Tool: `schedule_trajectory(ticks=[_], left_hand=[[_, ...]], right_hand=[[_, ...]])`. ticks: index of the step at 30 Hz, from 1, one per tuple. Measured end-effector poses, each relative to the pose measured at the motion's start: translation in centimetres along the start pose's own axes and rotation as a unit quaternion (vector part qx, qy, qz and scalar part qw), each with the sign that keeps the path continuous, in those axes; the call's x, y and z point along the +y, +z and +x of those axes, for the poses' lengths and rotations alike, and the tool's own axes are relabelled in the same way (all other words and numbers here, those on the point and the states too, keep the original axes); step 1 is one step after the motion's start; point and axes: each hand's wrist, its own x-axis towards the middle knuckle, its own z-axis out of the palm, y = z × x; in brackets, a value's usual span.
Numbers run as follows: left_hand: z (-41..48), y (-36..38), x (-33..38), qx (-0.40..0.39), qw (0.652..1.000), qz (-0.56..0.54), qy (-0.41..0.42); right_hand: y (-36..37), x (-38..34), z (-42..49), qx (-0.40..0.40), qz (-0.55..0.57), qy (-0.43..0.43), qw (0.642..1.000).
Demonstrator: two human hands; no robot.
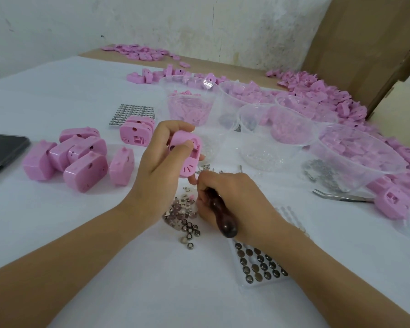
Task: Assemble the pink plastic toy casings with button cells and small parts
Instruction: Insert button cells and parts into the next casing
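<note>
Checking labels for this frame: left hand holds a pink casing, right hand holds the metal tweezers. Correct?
Not quite. The left hand does hold a pink casing, but the right hand grips a dark wooden-handled tool; the tweezers lie on the table beside the large clear bowl. The head view shows it.

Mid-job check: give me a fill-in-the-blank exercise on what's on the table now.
1. The left hand holds a ___ plastic toy casing.
2. The right hand has its grip on the dark wooden ___ of a tool.
3. The metal tweezers lie to the ___ of both hands.
Missing: pink; handle; right.
</note>
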Motion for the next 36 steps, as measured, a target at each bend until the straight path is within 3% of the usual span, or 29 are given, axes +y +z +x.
schedule_trajectory(ticks=[7, 11, 15, 18, 21, 30, 36], left_hand=[[0.2, -0.1, 0.0, 0.021, 1.000, -0.003, 0.008], [0.1, -0.2, -0.3, -0.015, 0.999, -0.030, -0.040], [-0.2, 0.0, -0.4, -0.065, 0.994, -0.049, -0.067], [-0.5, 0.1, -0.3, -0.103, 0.992, -0.045, -0.055], [-0.6, 0.2, -0.1, -0.117, 0.991, -0.040, -0.052], [-0.5, 0.1, -0.4, -0.101, 0.993, -0.028, -0.059], [-0.3, -0.4, -0.5, -0.066, 0.998, -0.009, -0.022]], right_hand=[[-0.3, 0.3, -0.4, 0.049, 0.085, 0.032, 0.995], [-1.4, 0.2, -0.6, 0.188, 0.191, 0.024, 0.963], [-1.4, -0.1, -0.4, 0.291, 0.169, -0.025, 0.941], [-1.2, 0.0, -0.3, 0.265, 0.182, -0.033, 0.947], [-0.9, 0.0, -0.3, 0.293, 0.058, -0.095, 0.950], [-0.9, 0.2, -0.2, 0.298, -0.077, -0.133, 0.942], [-1.0, 0.1, -0.7, 0.301, 0.038, -0.108, 0.947]])
